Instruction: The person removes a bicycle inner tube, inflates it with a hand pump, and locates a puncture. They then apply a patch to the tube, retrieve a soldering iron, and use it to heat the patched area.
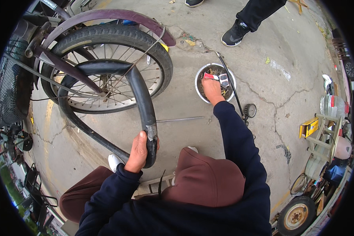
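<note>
My left hand [141, 151] grips a black inner tube [145, 112] at a scuffed, greyish section. The tube loops up across the spokes of a bicycle wheel [161, 78] with a purple mudguard [106, 15]. My right hand [212, 89] reaches into a round metal bowl [197, 82], fingers closed at a small red-and-white item [210, 76]; a small square black-and-white piece [224, 80] is beside it. The bowl holds other small things I cannot make out. A black rod with a gauge [249, 110] leans across the bowl's right side. A thin metal bar [181, 119] lies on the concrete.
Another person's dark shoe [234, 33] and legs are at the top. A cluttered wooden rack [322, 137] with a yellow box [308, 128] and jugs lines the right, above a small spare wheel [296, 216]. Dark bicycle parts and bags crowd the left.
</note>
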Tool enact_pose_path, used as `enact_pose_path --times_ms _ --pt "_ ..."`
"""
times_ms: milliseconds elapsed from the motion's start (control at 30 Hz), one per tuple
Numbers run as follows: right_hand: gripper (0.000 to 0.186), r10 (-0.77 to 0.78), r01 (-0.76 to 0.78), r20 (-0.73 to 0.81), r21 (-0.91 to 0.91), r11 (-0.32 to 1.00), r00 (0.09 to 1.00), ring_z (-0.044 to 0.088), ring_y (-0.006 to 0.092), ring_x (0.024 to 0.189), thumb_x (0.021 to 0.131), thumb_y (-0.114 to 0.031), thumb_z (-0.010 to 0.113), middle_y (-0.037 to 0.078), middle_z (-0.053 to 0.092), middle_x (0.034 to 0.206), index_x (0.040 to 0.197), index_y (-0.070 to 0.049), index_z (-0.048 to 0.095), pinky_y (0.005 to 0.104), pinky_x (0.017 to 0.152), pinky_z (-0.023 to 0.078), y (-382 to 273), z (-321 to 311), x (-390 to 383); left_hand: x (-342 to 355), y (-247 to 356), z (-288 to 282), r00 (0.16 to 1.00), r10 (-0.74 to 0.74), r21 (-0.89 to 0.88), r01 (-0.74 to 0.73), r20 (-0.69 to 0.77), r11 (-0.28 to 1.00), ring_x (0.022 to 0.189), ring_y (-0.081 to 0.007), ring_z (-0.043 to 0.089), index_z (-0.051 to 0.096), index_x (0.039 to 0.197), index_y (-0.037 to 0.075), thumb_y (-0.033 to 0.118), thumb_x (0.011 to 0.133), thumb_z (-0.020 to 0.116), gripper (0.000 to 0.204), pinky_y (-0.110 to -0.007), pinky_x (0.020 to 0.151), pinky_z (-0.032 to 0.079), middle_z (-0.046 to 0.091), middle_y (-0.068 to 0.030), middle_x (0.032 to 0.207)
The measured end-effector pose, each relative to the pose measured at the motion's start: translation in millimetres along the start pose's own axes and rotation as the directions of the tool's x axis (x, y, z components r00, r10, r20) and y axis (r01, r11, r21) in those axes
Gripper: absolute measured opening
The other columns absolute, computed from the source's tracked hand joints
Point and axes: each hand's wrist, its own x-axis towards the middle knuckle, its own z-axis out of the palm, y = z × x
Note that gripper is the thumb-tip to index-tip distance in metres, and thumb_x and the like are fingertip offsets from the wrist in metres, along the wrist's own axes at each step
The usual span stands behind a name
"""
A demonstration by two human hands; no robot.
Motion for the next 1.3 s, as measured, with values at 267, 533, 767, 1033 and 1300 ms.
enact_pose_path --times_ms 267,533,767,1033,1300 --pt "0.01 0.099 -0.054 -0.108 0.361 0.931 0.989 0.066 0.0365 0.084 0.082 -0.014 0.064 0.017 0.067 0.092 0.087 -0.006 0.065 0.0474 0.071 0.051 -0.9 -18.4 -11.8 -12.3 19.6 9.4 0.998 -0.055 -0.153 0.055 0.005 0.987 0.057 -0.0111 0.047 0.053 0.087 0.004 0.056 0.102 0.031 0.058 -0.026 0.053 0.039 0.052 -0.0039 0.068" --pt "0.01 0.219 -0.174 0.127 0.962 0.21 0.967 0.068 0.0184 0.074 0.091 -0.004 0.06 0.007 0.065 0.08 0.098 0.002 0.061 0.0291 0.065 0.053 -64.1 -119.4 -48.5 -27.1 41.0 15.6 0.997 -0.076 -0.197 0.081 0.032 0.977 0.05 -0.0145 0.041 0.048 0.089 0.006 0.058 0.101 0.029 0.056 -0.028 0.048 0.038 0.044 -0.0045 0.064" --pt "0.01 -0.129 0.11 -0.102 0.993 0.053 0.986 0.065 0.0154 0.084 0.087 0.0 0.061 0.007 0.064 0.094 0.096 0.002 0.066 0.0274 0.074 0.05 -155.1 -233.5 -108.2 -35.3 52.6 12.7 0.996 -0.072 -0.238 0.082 0.052 0.968 0.048 -0.0149 0.039 0.047 0.086 0.008 0.061 0.099 0.031 0.057 -0.028 0.047 0.036 0.039 -0.0021 0.061" --pt "0.01 -0.129 0.397 -0.376 0.877 0.271 0.918 0.061 0.0251 0.088 0.08 0.0 0.066 0.01 0.064 0.089 0.09 0.0 0.066 0.0346 0.078 0.048 -193.5 -256.2 -112.3 -38.0 56.3 11.4 0.994 -0.064 -0.343 0.09 0.089 0.935 0.047 -0.0141 0.037 0.048 0.084 0.012 0.061 0.098 0.035 0.053 -0.028 0.046 0.035 0.038 -0.0006 0.061" --pt "0.009 -0.172 0.5 -0.478 0.736 0.456 0.861 0.058 0.0309 0.089 0.078 -0.002 0.066 0.012 0.062 0.088 0.087 0.0 0.065 0.0394 0.079 0.047 -201.6 -254.1 -113.5 -37.7 54.8 10.7 0.994 -0.093 -0.383 0.111 0.064 0.917 0.046 -0.0136 0.036 0.05 0.082 0.01 0.059 0.099 0.036 0.054 -0.029 0.044 0.033 0.039 -0.0004 0.059"
